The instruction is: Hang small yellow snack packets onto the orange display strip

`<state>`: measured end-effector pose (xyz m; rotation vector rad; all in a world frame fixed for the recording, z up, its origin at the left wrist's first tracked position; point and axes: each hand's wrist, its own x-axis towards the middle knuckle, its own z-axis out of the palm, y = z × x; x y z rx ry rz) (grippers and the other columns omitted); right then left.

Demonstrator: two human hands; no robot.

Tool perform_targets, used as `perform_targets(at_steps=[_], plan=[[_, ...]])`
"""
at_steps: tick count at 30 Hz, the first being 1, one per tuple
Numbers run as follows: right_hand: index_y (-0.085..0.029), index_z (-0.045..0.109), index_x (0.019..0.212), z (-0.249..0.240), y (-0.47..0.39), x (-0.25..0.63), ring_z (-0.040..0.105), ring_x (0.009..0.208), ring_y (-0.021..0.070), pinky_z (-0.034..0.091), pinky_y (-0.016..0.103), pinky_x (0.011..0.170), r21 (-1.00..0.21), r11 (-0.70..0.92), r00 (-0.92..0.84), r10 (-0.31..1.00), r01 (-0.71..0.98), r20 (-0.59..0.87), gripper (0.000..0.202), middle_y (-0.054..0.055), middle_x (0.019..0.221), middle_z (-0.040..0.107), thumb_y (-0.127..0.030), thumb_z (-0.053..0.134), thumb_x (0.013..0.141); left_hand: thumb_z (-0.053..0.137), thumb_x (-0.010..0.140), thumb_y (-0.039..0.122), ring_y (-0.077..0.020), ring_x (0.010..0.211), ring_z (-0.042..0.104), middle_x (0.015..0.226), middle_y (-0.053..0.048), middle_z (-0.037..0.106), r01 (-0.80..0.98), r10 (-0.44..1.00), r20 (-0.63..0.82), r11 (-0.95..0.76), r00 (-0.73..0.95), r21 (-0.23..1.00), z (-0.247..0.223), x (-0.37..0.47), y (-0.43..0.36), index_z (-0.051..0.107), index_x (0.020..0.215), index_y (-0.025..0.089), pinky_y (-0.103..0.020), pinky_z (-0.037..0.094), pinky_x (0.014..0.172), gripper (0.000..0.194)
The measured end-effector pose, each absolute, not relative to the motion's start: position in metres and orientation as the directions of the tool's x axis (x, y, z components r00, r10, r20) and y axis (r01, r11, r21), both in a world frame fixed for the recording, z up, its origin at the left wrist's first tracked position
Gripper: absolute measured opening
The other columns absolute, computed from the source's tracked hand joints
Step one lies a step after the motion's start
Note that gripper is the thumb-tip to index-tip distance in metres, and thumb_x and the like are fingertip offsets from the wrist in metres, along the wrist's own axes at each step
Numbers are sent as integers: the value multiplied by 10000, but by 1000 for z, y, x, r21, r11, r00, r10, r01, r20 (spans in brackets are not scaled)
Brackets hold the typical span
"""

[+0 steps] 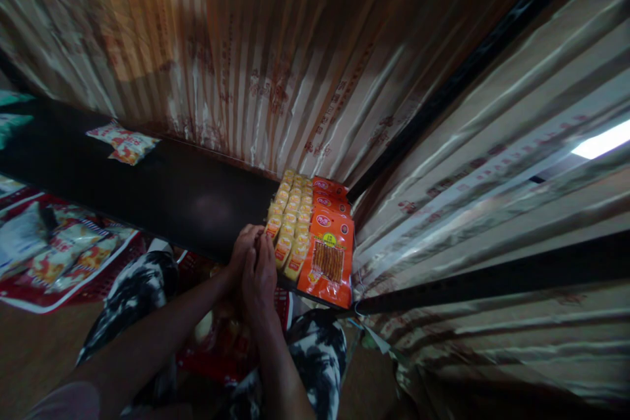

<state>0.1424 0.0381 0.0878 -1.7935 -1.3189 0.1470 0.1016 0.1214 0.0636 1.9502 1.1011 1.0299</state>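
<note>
My left hand (243, 248) and my right hand (262, 270) are close together at the front edge of a black shelf (197, 203). Both have their fingers closed, and whatever lies between them is hidden. The fingertips reach the near left corner of a block of small yellow snack packs (294, 216), which stand in several tight rows. Flush against the right side of these rows are orange snack packets (329, 249), lined up one behind another, the front one showing a picture of brown sticks.
A loose snack bag (128, 144) lies farther left on the shelf, with green packages (10, 119) at its far end. Below, a red basket (111, 269) holds several bags. Another red basket (216, 361) sits between my knees. Corrugated sheeting (275, 65) backs the shelf; a black post (418, 125) rises at right.
</note>
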Motion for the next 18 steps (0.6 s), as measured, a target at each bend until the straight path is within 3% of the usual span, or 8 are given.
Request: perform_targets(at_steps=[7, 12, 18], plan=[[-113, 491, 1281, 95, 17, 168, 321, 1359, 208, 356, 473, 1066, -521, 104, 285, 739, 847, 611, 389, 158, 1366, 486, -201, 310, 949, 353, 888, 269, -207, 996, 587, 1031, -101, 640, 501, 903, 375, -428, 209, 752, 62, 108, 121, 598, 1050, 156, -388, 473, 933, 315], [-79, 493, 1282, 100, 25, 199, 236, 1390, 276, 353, 537, 1031, -405, -78, 339, 699, 911, 629, 415, 196, 1401, 435, -239, 314, 943, 221, 933, 298, -231, 1305, 404, 1332, -181, 509, 477, 841, 443, -541, 311, 692, 51, 121, 134, 483, 1234, 64, -431, 331, 1096, 462], [-60, 496, 1292, 94, 45, 222, 265, 1374, 312, 353, 536, 1021, -302, -174, 332, 707, 937, 624, 452, 225, 1417, 400, -277, 335, 930, 138, 951, 349, -192, 1337, 365, 1370, -174, 482, 409, 871, 371, -482, 324, 775, 43, 141, 149, 425, 1307, 85, -395, 326, 1106, 528]])
